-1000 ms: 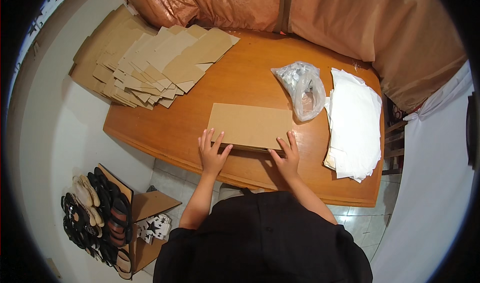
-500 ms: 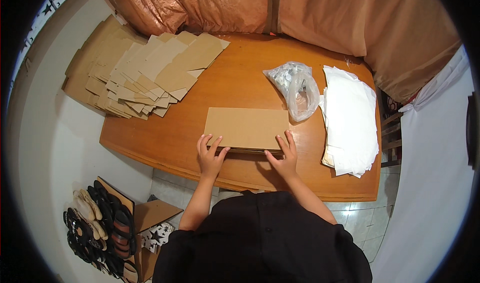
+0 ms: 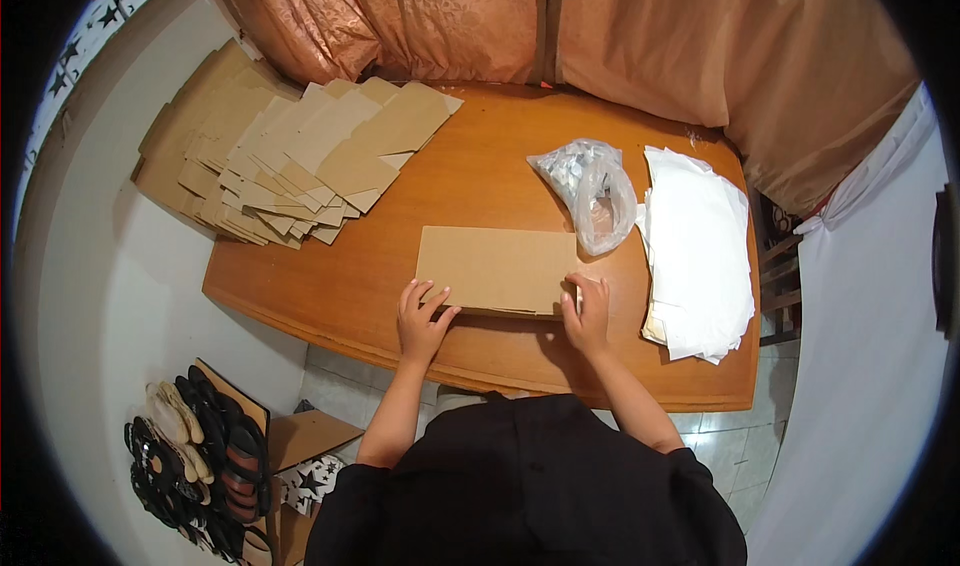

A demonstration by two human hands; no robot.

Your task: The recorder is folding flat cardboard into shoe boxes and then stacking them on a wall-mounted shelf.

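A closed, flat brown cardboard box (image 3: 498, 269) lies on the wooden table in front of me, its long side facing me. My left hand (image 3: 422, 324) rests at its near left corner, fingers spread over the top edge and thumb at the front. At the near right corner is my right hand (image 3: 589, 314), with its fingers curled round the side and its thumb against the front edge, gripping the box. Just beyond the box's right end stands a clear plastic bag (image 3: 590, 194) of small silvery pieces, its mouth open toward me.
Flat cardboard blanks (image 3: 300, 156) are piled in an overlapping fan at the table's (image 3: 300, 286) far left. A stack of white paper sheets (image 3: 700, 251) lies on the right. Brown curtains (image 3: 640, 36) hang behind. Sandals (image 3: 200, 451) sit on a rack at lower left.
My right hand has shifted from the box's near edge round to its right corner. The gap along the near edge looks narrower. My left fingers have slid slightly, and the whole view has tilted a little.
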